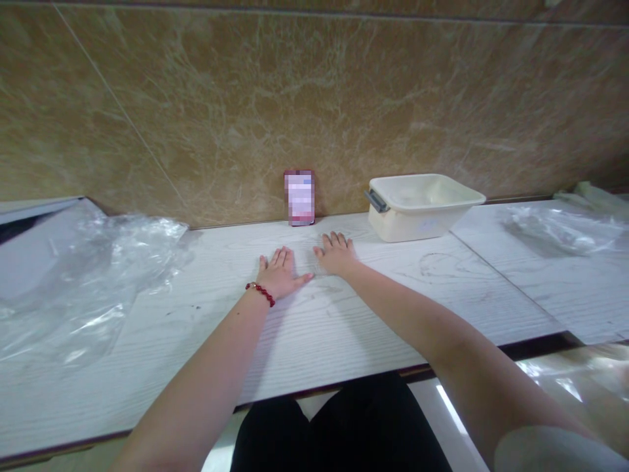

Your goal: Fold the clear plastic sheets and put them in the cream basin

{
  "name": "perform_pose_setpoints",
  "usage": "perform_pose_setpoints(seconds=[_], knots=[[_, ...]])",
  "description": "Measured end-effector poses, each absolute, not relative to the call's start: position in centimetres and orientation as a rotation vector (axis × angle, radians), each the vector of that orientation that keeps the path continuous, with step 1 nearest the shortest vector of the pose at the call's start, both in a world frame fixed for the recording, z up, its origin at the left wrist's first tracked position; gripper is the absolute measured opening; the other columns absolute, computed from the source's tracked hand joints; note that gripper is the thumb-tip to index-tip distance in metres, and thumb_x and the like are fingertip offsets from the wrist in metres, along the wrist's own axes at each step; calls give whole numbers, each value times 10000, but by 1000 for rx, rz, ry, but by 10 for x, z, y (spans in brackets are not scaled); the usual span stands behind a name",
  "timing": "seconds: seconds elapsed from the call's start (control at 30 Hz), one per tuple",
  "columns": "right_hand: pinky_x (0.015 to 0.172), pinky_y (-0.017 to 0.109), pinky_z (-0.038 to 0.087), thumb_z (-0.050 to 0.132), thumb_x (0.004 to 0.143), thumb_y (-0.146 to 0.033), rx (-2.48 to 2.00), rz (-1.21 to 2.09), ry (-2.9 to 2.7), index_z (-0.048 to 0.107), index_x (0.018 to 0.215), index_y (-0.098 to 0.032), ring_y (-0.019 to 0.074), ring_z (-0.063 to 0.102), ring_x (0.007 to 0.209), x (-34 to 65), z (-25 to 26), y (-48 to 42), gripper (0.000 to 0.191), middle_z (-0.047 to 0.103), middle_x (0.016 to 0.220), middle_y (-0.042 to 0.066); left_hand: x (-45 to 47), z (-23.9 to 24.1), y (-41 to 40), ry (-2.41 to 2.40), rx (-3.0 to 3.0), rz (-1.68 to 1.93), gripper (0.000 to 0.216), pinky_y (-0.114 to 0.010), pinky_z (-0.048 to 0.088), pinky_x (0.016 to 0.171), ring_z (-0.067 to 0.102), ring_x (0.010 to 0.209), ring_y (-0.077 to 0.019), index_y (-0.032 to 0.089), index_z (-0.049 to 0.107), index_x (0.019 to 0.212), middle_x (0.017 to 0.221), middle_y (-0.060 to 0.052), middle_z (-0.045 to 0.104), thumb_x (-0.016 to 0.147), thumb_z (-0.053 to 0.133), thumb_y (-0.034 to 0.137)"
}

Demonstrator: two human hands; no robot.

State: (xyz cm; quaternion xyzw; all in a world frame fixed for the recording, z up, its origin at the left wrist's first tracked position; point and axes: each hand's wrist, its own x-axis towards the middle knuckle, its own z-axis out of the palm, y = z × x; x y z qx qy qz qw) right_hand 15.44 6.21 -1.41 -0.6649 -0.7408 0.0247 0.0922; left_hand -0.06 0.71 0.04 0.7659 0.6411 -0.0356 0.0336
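My left hand (281,273) lies flat, palm down, on the white wood-grain table (344,328), fingers stretched out and holding nothing. A red bead bracelet (260,293) circles its wrist. My right hand (337,252) rests flat beside it, a little farther from me, fingers spread and likewise holding nothing. The two thumbs nearly meet. A small blurred card (299,197) stands upright against the wall just beyond both hands.
A cream plastic tub (421,204) with a grey handle sits to the right of my hands, by the wall. Crumpled clear plastic sheets lie at the left (93,275) and far right (565,229). A brown marble-tiled wall (314,98) backs the table.
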Motion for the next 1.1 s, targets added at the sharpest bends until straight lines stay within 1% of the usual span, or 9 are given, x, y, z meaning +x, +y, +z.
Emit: perform_pose_setpoints(seconds=[0.07, 0.13, 0.23, 0.33, 0.47, 0.63, 0.9, 1.0, 1.1], knots=[[957, 431, 142, 194, 824, -461, -1989, 39, -2101, 303, 1265, -143, 257, 190, 1218, 158, -9, 63, 554, 272, 1323, 136, -2, 0, 7, 1971, 2360, -110, 910, -505, 91, 968, 33, 1262, -265, 80, 98, 1320, 1384, -131, 63, 659, 134, 704], [941, 385, 194, 259, 826, -414, -1894, 32, -2133, 416, 1188, -157, 230, 282, 1173, 169, 0, 60, 471, 371, 1258, 134, -2, 0, 7, 1974, 2350, -110, 924, -505, 82, 969, 22, 1262, -267, 75, 96, 1320, 1384, -135, 52, 651, 126, 712], [897, 305, 260, 413, 774, -349, -1450, 61, -2466, 560, 1013, -190, 173, 404, 1056, 195, 20, 45, 322, 498, 1120, 77, -1, 1, 7, 1970, 2337, -100, 917, -495, 74, 974, 16, 1262, -263, 72, 80, 1322, 1382, -140, 38, 660, 92, 707], [877, 334, 252, 478, 734, -340, -1144, 34, -2676, 622, 900, -228, 189, 412, 1026, 219, 37, 27, 247, 538, 1059, 46, 2, 4, 4, 1955, 2382, -47, 926, -465, 65, 987, 22, 1263, -252, 47, 88, 1317, 1378, -152, 53, 666, 82, 706], [894, 378, 184, 532, 683, -327, -1064, -11, -2809, 649, 847, -264, 212, 401, 1032, 228, 45, 16, 211, 546, 1082, 22, 8, 7, 0, 1818, 2503, 1, 941, -411, 50, 1004, 64, 1264, -234, 18, 133, 1306, 1369, -161, 118, 668, 100, 710], [893, 389, 148, 492, 702, -282, -1008, -64, -2855, 666, 750, -259, 204, 414, 1013, 220, 42, 18, 182, 555, 1093, 4, 13, 6, -2, 1646, 2600, 5, 892, -388, 38, 1009, 91, 1262, -218, 41, 158, 1305, 1367, -139, 155, 692, 102, 688], [840, 359, 196, 443, 683, -184, -883, -146, -2834, 644, 696, -192, 174, 498, 883, 216, 33, 24, 201, 638, 880, 42, 15, 4, -3, 1543, 2643, 44, 862, -384, 76, 1005, 163, 1246, -232, 27, 194, 1293, 1349, -163, 207, 714, 126, 663], [807, 328, 239, 449, 665, -163, -845, -159, -2821, 628, 675, -160, 161, 523, 812, 215, 28, 27, 179, 642, 787, 50, 13, 3, -1, 1537, 2630, 61, 861, -389, 97, 1001, 178, 1241, -243, 7, 213, 1282, 1340, -183, 218, 718, 160, 655], [772, 300, 273, 456, 660, -158, -804, -140, -2805, 612, 665, -148, 153, 533, 781, 214, 26, 27, 157, 636, 754, 54, 11, 3, 1, 1531, 2616, 87, 850, -384, 116, 999, 187, 1237, -248, -5, 223, 1275, 1334, -193, 226, 720, 221, 639]])
